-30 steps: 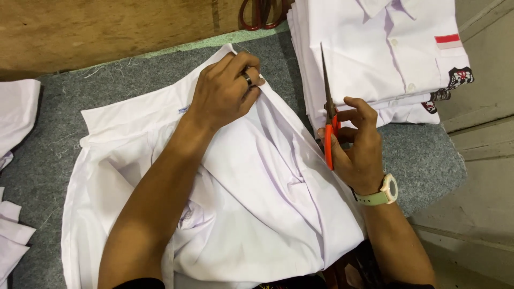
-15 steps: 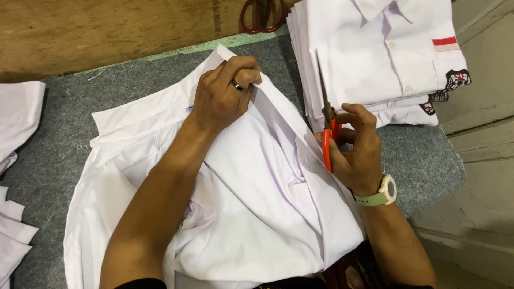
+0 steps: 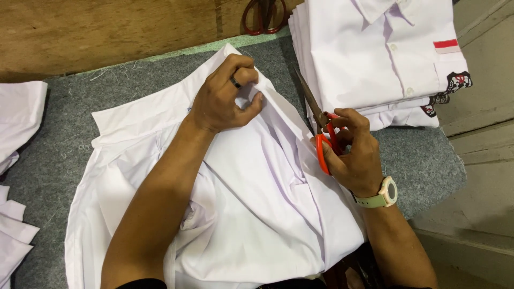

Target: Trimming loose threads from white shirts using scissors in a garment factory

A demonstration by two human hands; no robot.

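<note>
A white shirt (image 3: 251, 208) lies spread on a grey felt-covered table (image 3: 64, 134). My left hand (image 3: 225, 96), with a dark ring on one finger, pinches a fold of the shirt's edge near its top. My right hand (image 3: 350, 152), with a pale green watch at the wrist, grips red-handled scissors (image 3: 320, 136). The scissors' blades point up and away along the shirt's right edge, close beside the pinched fold.
A stack of folded white shirts (image 3: 375, 53) with a red-and-white chest patch sits at the back right. A second pair of dark-handled scissors (image 3: 263, 13) lies by the wooden board (image 3: 107, 32) behind. More white cloth (image 3: 19, 118) lies at the left edge.
My left hand has shifted slightly along the shirt's top edge and tightened its pinch on the fold. The scissors in my right hand have tilted toward that fold.
</note>
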